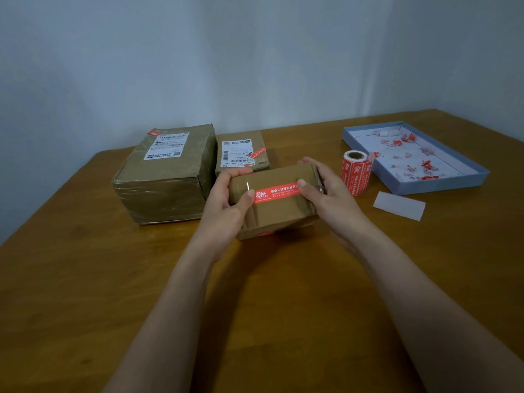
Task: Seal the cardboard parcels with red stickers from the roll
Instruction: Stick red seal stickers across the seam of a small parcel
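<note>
Seen from above and behind the hands: a wooden tabletop (85, 279) set against a pale wall.

Three cardboard parcels in all. Held above the middle of the tabletop, a small parcel (279, 214) wrapped in glossy tape, gripped at both ends. Left hand (226, 202) curled round its left end, thumb pressing on the top face. Right hand (326, 191) curled round its right end, thumb resting on the end of a red sticker (279, 192). Sticker lying flat across the top of the parcel, running from thumb to thumb, white print on it.

Toward the far left edge, a large parcel (167, 177) with a white shipping label on top and a bit of red sticker at its far corner. Just beside it on the right, a flatter medium parcel (241, 154), also with a white label and one red sticker across its top.

Right of the held parcel, one sticker roll (355, 173) standing upright, red labels wound on a pale core.

Near the far right corner, one shallow blue tray (442, 185) with a white inside, holding many scattered red and white paper scraps; too small and numerous to count.

Just in front of the tray, one blank white paper strip (399, 206) lying flat on the wood.
</note>
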